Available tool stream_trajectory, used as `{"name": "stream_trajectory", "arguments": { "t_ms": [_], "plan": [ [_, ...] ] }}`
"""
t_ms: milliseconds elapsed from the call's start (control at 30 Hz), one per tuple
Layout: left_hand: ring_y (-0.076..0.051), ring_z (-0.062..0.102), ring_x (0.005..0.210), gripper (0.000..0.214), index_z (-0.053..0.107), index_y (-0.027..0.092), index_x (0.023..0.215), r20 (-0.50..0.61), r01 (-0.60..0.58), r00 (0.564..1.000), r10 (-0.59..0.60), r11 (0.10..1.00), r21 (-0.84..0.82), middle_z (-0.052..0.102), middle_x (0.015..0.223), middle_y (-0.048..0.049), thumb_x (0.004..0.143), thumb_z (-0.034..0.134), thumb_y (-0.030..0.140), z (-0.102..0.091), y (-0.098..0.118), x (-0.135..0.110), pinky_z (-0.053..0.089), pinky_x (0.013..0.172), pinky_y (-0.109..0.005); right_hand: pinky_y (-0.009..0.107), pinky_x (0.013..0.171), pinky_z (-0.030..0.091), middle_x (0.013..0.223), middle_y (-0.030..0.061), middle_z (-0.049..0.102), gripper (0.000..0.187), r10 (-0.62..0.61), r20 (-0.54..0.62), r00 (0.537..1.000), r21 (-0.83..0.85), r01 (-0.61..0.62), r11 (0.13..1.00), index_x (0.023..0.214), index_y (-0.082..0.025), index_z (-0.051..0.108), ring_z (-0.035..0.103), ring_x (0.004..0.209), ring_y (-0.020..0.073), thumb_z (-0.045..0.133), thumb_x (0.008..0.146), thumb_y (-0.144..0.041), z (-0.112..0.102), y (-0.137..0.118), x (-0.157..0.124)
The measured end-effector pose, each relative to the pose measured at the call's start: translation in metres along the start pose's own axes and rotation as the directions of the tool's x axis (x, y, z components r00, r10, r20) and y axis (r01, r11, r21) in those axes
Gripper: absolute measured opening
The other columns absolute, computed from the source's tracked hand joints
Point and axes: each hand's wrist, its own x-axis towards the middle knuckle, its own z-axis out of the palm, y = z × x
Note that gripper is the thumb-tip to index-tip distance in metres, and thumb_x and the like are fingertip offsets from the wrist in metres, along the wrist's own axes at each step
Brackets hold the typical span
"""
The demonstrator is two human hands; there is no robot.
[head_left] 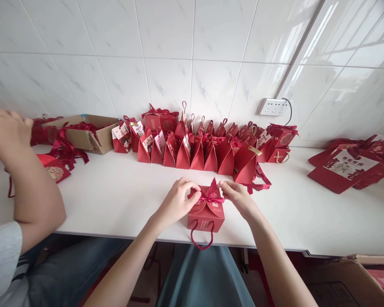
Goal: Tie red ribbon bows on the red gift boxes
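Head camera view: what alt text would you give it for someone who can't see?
A person's left hand and right hand pinch the ribbon atop a small red gift box at the near edge of a white table. A row of similar red boxes lines the tiled wall behind, and another person's arm shows at the left.

Three hands show: the wearer's left hand (176, 202) and right hand (238, 198), and one co-worker's hand (6, 125). One table (115, 200) carries one box (206, 217) at its near edge, with one bow (211, 196) and one cord loop (201, 239). The row (198, 151) by the wall holds roughly twenty boxes (they overlap too much for an exact count). There are two cartons, the left carton (89, 134) and the right carton (355, 277), and one socket (273, 107). The flat sheets (345, 170) number at least three.
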Motion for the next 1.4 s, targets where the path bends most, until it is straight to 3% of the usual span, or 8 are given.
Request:
{"name": "stream_trajectory", "arguments": {
  "t_ms": [133, 233, 400, 533, 767, 1033, 1200, 1400],
  "plan": [
    [-0.025, 0.045, 0.116, 0.024, 0.071, 0.028, 0.097, 0.11, 0.022, 0.994, -0.013, 0.997, -0.076, 0.055, 0.115, -0.0055, 0.083, 0.052, 0.031, -0.003, -0.009, 0.007, 0.035, 0.101, -0.037, 0.028, 0.06, 0.032, 0.061, -0.002, 0.052, 0.051, 0.0, -0.016, 1.0, -0.027, 0.0, 1.0, 0.068, -0.016, 0.063, 0.042, 0.058, 0.012, 0.068, 0.061, -0.066, 0.006, -0.008, 0.008],
    [-0.026, 0.042, 0.122, 0.027, 0.072, 0.028, 0.099, 0.175, 0.086, 0.983, -0.05, 0.975, -0.205, 0.056, 0.119, -0.0049, 0.083, 0.052, 0.035, -0.007, -0.016, 0.012, 0.032, 0.104, -0.037, 0.028, 0.06, 0.033, 0.06, -0.0013, 0.053, 0.055, 0.011, -0.028, 1.0, -0.029, -0.012, 1.0, 0.07, -0.016, 0.065, 0.045, 0.059, 0.0132, 0.062, 0.064, -0.07, 0.008, -0.008, 0.012],
    [-0.024, 0.05, 0.115, 0.042, 0.062, 0.023, 0.114, 0.136, 0.273, 0.962, -0.237, 0.814, -0.513, 0.058, 0.124, -0.0073, 0.076, 0.061, 0.04, -0.004, -0.04, 0.02, 0.038, 0.098, -0.035, 0.027, 0.059, 0.033, 0.059, -0.002, 0.053, 0.051, 0.025, -0.015, 1.0, 0.014, -0.025, 1.0, 0.065, -0.016, 0.063, 0.045, 0.058, 0.0122, 0.064, 0.065, -0.067, 0.011, -0.009, 0.011],
    [-0.02, 0.06, 0.092, 0.036, 0.064, 0.016, 0.095, 0.185, 0.314, 0.95, -0.253, 0.762, -0.567, 0.066, 0.102, -0.0086, 0.073, 0.065, 0.044, 0.004, -0.056, 0.022, 0.045, 0.084, -0.033, 0.025, 0.057, 0.033, 0.059, -0.0031, 0.054, 0.045, 0.038, 0.052, 0.998, 0.101, -0.043, 0.994, 0.064, -0.016, 0.061, 0.045, 0.055, 0.0105, 0.076, 0.057, -0.058, 0.015, -0.007, 0.009],
    [-0.016, 0.061, 0.08, 0.032, 0.058, 0.015, 0.077, 0.205, 0.295, 0.956, -0.212, 0.65, -0.7, 0.065, 0.086, -0.005, 0.067, 0.069, 0.044, 0.006, -0.048, 0.036, 0.045, 0.079, -0.029, 0.024, 0.053, 0.033, 0.058, -0.0046, 0.054, 0.045, 0.074, 0.076, 0.994, 0.265, -0.092, 0.96, 0.066, -0.017, 0.056, 0.045, 0.051, 0.0088, 0.076, 0.057, -0.056, 0.02, 0.002, 0.015],
    [-0.012, 0.056, 0.058, 0.029, 0.058, 0.014, 0.068, 0.367, 0.441, 0.897, -0.245, 0.524, -0.728, 0.06, 0.065, -0.0007, 0.066, 0.071, 0.04, 0.018, -0.053, 0.056, 0.042, 0.057, -0.024, 0.024, 0.052, 0.036, 0.058, -0.0028, 0.058, 0.04, 0.163, 0.145, 0.976, 0.357, -0.205, 0.911, 0.067, -0.016, 0.059, 0.048, 0.049, 0.0099, 0.078, 0.056, -0.05, 0.023, 0.005, 0.028],
    [-0.013, 0.058, 0.061, 0.026, 0.059, 0.014, 0.069, 0.394, 0.477, 0.879, -0.27, 0.459, -0.749, 0.063, 0.069, -0.0016, 0.068, 0.07, 0.037, 0.023, -0.056, 0.056, 0.043, 0.059, -0.024, 0.024, 0.052, 0.038, 0.058, -0.0018, 0.059, 0.032, 0.208, 0.218, 0.953, 0.409, -0.283, 0.868, 0.064, -0.016, 0.059, 0.05, 0.05, 0.0107, 0.075, 0.063, -0.044, 0.023, 0.01, 0.03],
    [-0.011, 0.056, 0.057, 0.019, 0.059, 0.015, 0.068, 0.411, 0.516, 0.854, -0.319, 0.421, -0.746, 0.061, 0.064, 0.0011, 0.071, 0.069, 0.031, 0.024, -0.043, 0.052, 0.042, 0.059, -0.023, 0.024, 0.054, 0.041, 0.06, -0.001, 0.062, 0.023, 0.245, 0.251, 0.936, 0.46, -0.339, 0.821, 0.065, -0.015, 0.061, 0.053, 0.052, 0.0109, 0.073, 0.065, -0.035, 0.024, 0.014, 0.031]
  ]
}}
